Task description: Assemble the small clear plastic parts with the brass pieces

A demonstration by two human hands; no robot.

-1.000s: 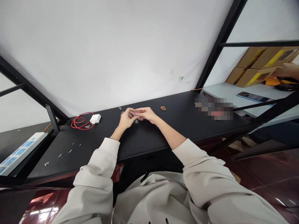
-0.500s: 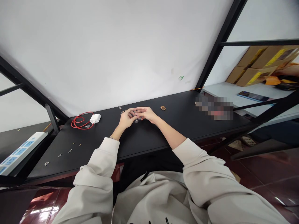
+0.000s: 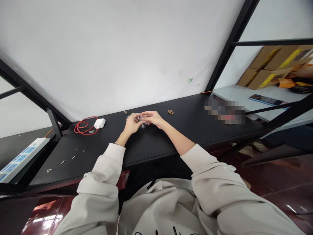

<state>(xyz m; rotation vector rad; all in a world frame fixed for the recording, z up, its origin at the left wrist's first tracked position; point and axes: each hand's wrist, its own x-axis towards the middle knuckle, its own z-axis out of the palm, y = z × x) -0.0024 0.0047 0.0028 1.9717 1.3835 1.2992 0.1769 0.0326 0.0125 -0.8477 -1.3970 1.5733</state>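
Left hand (image 3: 132,124) and right hand (image 3: 154,118) are pinching one small, clear, roundish piece (image 3: 140,118). Brown, cork-like cylinders (image 3: 171,112) are resting right of it.

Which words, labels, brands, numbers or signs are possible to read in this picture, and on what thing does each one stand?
None can be read.
Black script on the sweatshirt: cut off by the picture's lower edge.
Yellow strips on the cardboard boxes: any print is too blurred.
White power strip: markings too small.
Phone: too small.
Small clear pieces: no lettering visible.
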